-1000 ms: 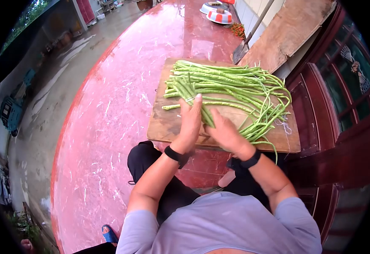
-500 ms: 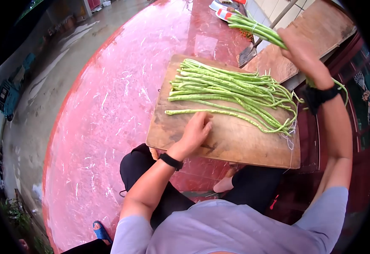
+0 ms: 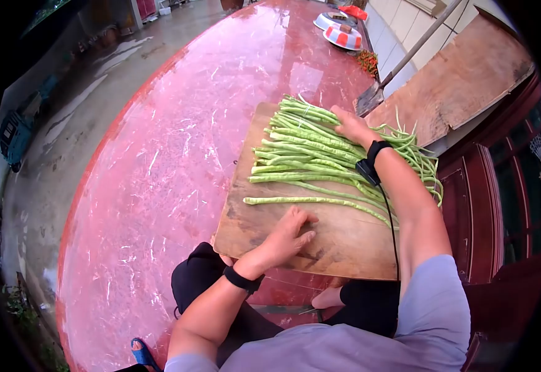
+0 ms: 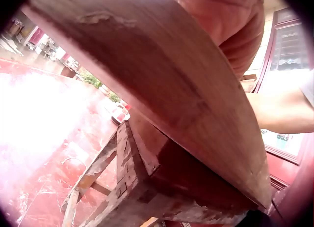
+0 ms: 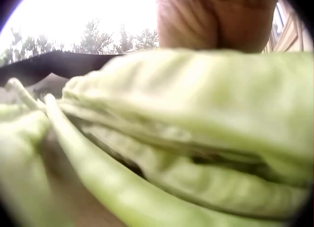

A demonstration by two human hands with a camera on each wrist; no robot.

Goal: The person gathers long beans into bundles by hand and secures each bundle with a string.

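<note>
Long green beans (image 3: pixel 307 155) lie side by side across a wooden board (image 3: pixel 239 229), their thin ends tangled on the right. My right hand (image 3: pixel 352 127) grips a tied bundle of long beans (image 3: pixel 307 110) at the far side of the pile. In the right wrist view, blurred beans (image 5: pixel 196 119) fill the picture below part of the hand (image 5: pixel 216 20). My left hand (image 3: pixel 288 237) is over the near left part of the board, fingers loosely bent and holding nothing. One single bean (image 3: pixel 314 200) lies just beyond its fingertips.
A wooden stand (image 4: pixel 132 187) shows under the board. A shovel (image 3: pixel 373 96) and a wooden panel (image 3: pixel 462 74) lean at the right wall, near a dark red door (image 3: pixel 475 204). Covered basins (image 3: pixel 343 37) sit on the pink floor (image 3: pixel 153 186) at the back.
My right hand carried the bundle from the left hand, swung it up to the right, then brought it down on the pile's far side. The left hand let go and stayed near the board's front.
</note>
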